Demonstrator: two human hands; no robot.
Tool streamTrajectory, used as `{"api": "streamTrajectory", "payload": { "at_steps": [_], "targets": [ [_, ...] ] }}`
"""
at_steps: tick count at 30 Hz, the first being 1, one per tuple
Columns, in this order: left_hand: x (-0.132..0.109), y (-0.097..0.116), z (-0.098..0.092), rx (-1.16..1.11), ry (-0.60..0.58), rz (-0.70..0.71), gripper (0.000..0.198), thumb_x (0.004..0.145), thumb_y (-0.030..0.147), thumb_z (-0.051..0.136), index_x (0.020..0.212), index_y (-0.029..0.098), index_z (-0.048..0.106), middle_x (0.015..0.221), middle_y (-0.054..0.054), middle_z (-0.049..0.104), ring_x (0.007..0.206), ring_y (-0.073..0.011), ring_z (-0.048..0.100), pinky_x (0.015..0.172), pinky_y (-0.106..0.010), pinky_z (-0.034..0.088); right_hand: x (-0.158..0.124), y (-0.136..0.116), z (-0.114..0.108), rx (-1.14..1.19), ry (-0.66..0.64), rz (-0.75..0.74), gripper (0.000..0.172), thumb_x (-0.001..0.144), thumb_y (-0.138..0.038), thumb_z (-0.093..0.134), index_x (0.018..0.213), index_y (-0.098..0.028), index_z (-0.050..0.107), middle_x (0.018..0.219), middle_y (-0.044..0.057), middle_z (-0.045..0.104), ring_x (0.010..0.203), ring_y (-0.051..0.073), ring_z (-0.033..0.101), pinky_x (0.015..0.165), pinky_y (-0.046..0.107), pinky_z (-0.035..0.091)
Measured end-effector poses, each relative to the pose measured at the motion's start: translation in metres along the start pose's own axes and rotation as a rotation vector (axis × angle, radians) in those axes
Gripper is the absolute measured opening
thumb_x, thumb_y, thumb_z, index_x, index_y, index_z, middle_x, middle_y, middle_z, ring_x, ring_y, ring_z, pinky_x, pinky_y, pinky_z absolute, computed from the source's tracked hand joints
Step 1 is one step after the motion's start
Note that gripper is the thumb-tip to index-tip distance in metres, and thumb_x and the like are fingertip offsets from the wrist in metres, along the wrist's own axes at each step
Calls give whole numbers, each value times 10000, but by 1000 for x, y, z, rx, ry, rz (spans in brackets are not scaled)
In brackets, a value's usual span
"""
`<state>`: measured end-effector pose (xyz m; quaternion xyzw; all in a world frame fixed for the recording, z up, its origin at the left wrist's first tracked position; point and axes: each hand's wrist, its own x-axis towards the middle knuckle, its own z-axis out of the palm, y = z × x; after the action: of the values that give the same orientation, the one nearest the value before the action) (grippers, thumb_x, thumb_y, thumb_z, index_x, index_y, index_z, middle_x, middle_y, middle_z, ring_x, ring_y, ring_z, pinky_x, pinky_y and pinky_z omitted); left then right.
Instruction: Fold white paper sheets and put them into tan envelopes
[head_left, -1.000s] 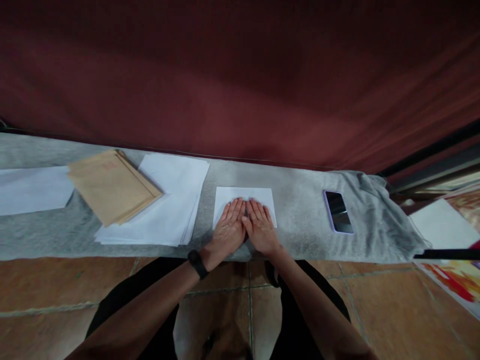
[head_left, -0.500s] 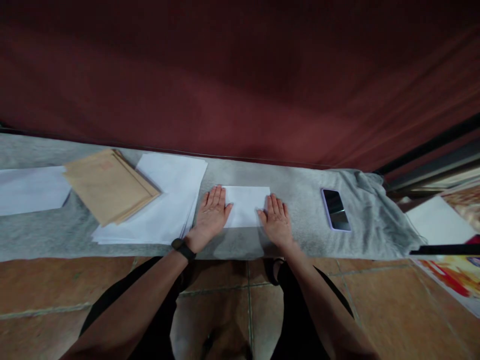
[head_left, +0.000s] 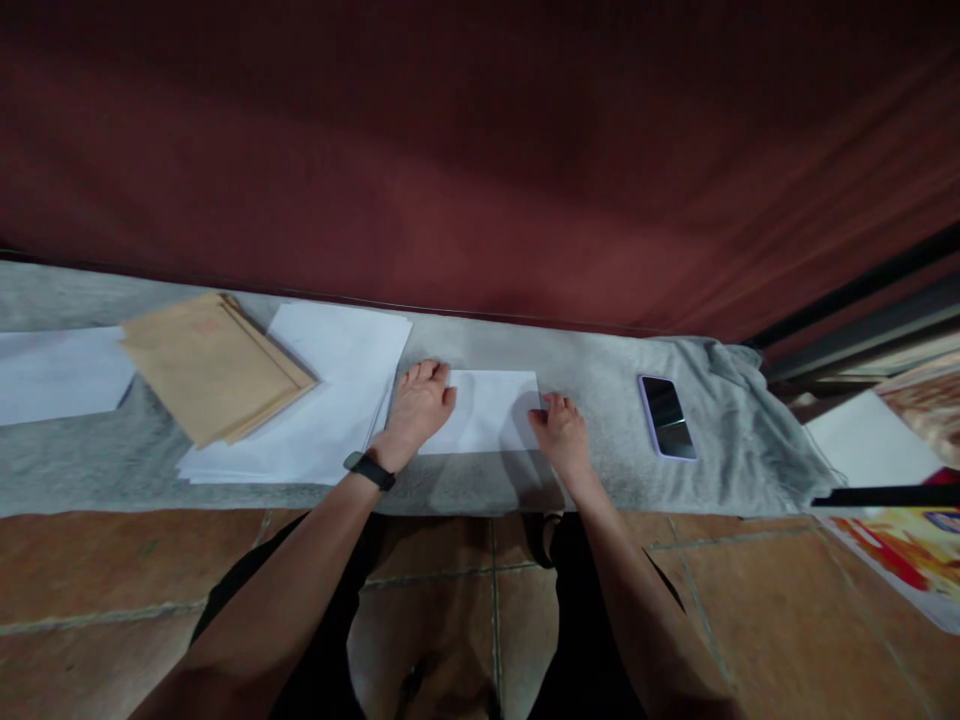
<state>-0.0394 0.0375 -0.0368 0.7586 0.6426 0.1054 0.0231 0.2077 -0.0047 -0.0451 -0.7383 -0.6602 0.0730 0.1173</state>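
A small white sheet of paper, perhaps folded [head_left: 487, 412], lies flat on the grey cloth [head_left: 600, 350] between my hands. Over its left end is my left hand [head_left: 421, 405], its fingers loosely bent and its thumb toward the paper; a dark watch band circles that wrist. At the right edge of the sheet hovers my right hand [head_left: 562, 432], fingers curled, thumb held apart from them. Both hands cast shadows onto the paper and seem slightly raised from it. Neither appears to grip anything.
Left of my hands, brown envelopes [head_left: 214, 370] rest on a stack of white sheets [head_left: 349, 350]. Another white paper [head_left: 60, 375] lies at the far left. A phone in a purple case [head_left: 667, 418] is on the right. A dark red surface [head_left: 450, 200] rises behind the cloth.
My hands, flat with fingers stretched before, have lifted a little and their fingers have bent. The left hand has shifted slightly left, uncovering more of the sheet's left part.
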Motion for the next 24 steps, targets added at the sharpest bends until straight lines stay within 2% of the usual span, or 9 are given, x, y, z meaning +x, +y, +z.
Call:
{"api": "streamTrajectory", "payload": {
  "at_steps": [4, 8, 12, 14, 17, 20, 22, 24],
  "targets": [
    [4, -1, -5, -21, -4, 0, 432, 936, 359, 543, 1290, 140, 658, 1262, -180, 642, 1198, -356, 557, 1014, -470, 449, 2, 1, 1, 13, 6, 34, 252, 963, -301, 639, 1166, -152, 633, 1074, 125, 745, 1039, 273, 687, 916, 352, 479],
    [6, -2, -8, -52, -25, -17, 311, 893, 377, 617, 1096, 165, 721, 1166, -173, 674, 1143, -354, 587, 1004, -472, 458, 4, 2, 1, 35, -15, 51, 157, 946, -323, 649, 1007, -182, 684, 1014, 106, 749, 1005, 268, 698, 874, 348, 487],
    [8, -7, -10, -182, -65, -21, 145, 843, 304, 637, 911, 211, 726, 988, -116, 723, 1028, -303, 644, 927, -401, 487, 11, 2, -1, 95, -55, 52, 106, 927, -287, 646, 907, -208, 714, 993, 85, 756, 980, 250, 707, 868, 345, 497],
    [8, -12, -13, -357, -111, -88, 111, 835, 284, 610, 820, 233, 707, 789, -58, 700, 858, -258, 658, 783, -340, 491, 15, 3, -4, 190, -35, 53, 125, 940, -266, 605, 917, -210, 714, 969, 71, 762, 930, 230, 714, 857, 336, 511],
    [5, -17, -18, -732, -114, -247, 132, 787, 281, 593, 688, 225, 660, 573, 16, 564, 624, -189, 581, 594, -278, 405, 21, 5, -8, 373, 96, -5, 199, 961, -250, 535, 1054, -183, 698, 1044, 98, 757, 961, 221, 710, 886, 327, 537],
    [0, -19, -23, -1144, -72, -440, 88, 691, 280, 633, 695, 195, 658, 578, 40, 562, 572, -144, 549, 545, -243, 377, 22, 5, -12, 429, 209, -92, 337, 968, -213, 465, 1243, -151, 650, 1224, 147, 715, 1138, 237, 672, 1004, 359, 526],
    [-5, -19, -24, -1382, -95, -617, 156, 617, 260, 686, 752, 185, 660, 626, 34, 617, 572, -137, 571, 538, -239, 416, 19, 4, -13, 405, 170, -154, 438, 956, -159, 420, 1349, -172, 613, 1327, 132, 685, 1247, 237, 631, 1084, 396, 494],
    [-11, -18, -24, -1545, -138, -754, 225, 570, 217, 714, 782, 189, 644, 671, 18, 662, 585, -145, 607, 544, -252, 469, 14, 1, -12, 373, 78, -247, 549, 924, -101, 400, 1437, -204, 567, 1445, 96, 629, 1345, 218, 574, 1152, 416, 451]
  ]
}}
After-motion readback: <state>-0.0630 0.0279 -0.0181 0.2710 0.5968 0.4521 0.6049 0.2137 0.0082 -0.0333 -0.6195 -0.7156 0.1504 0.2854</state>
